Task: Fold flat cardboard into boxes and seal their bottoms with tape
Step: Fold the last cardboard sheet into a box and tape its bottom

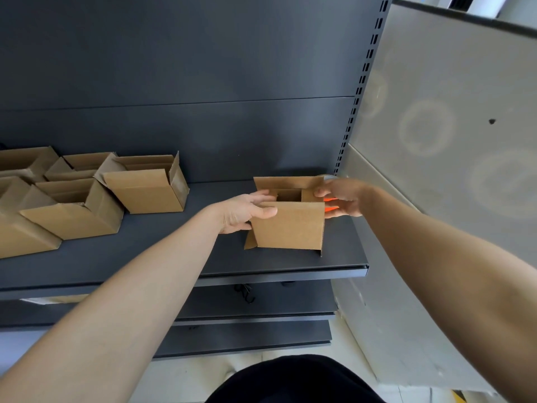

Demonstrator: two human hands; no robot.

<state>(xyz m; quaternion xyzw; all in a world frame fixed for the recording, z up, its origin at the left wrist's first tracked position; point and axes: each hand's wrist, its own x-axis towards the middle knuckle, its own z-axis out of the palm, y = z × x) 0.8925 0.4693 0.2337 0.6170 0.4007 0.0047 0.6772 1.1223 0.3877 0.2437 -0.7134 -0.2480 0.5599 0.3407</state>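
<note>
A small brown cardboard box (289, 223) stands on the dark shelf (174, 257) near its right end, its top flaps partly folded in. My left hand (247, 209) grips the box's left top edge, thumb over the front flap. My right hand (343, 199) holds the right side, fingers curled onto an inner flap. An orange object, perhaps a tape dispenser (329, 205), shows behind the box under my right hand, mostly hidden. A pale round edge, possibly a tape roll (328, 178), peeks out behind my right hand.
Several folded open boxes (148, 187) crowd the shelf's left part. A slotted upright (360, 88) and a grey wall panel (450, 112) close off the right. Lower shelves (255, 309) lie beneath.
</note>
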